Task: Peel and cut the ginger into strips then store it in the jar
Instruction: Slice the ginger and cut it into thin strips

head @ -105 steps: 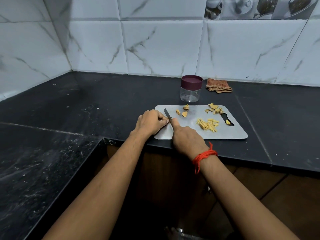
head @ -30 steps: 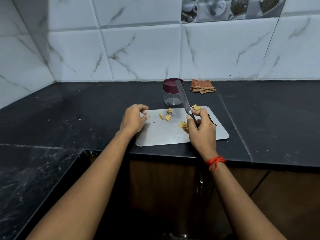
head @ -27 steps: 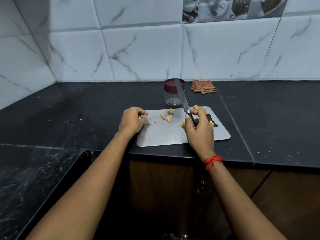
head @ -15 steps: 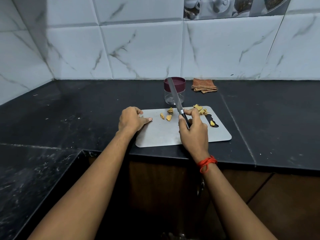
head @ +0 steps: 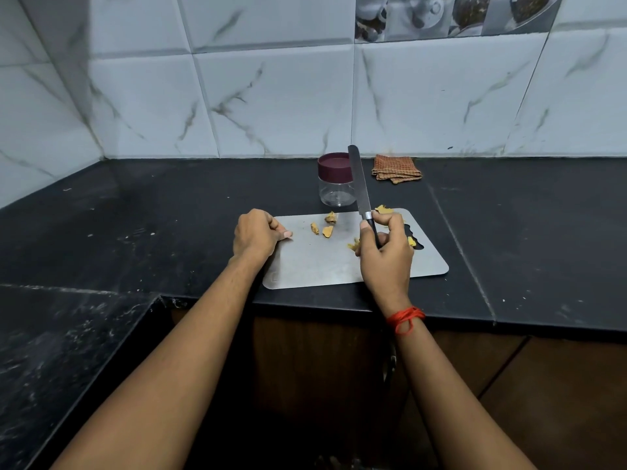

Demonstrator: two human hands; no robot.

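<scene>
1. My right hand (head: 385, 256) grips the knife (head: 360, 184) by its handle, blade raised over the cutting board (head: 315, 266).
2. My left hand (head: 258, 232) curls its fingers at the board's left edge; whether they hold anything, I cannot tell.
3. Ginger pieces (head: 327, 227) lie between both hands; the lidded jar (head: 335, 184) stands behind.

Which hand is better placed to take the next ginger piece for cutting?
Left. The left hand rests on the cutting board beside the ginger pieces, with no tool; the right hand grips the knife.
</scene>
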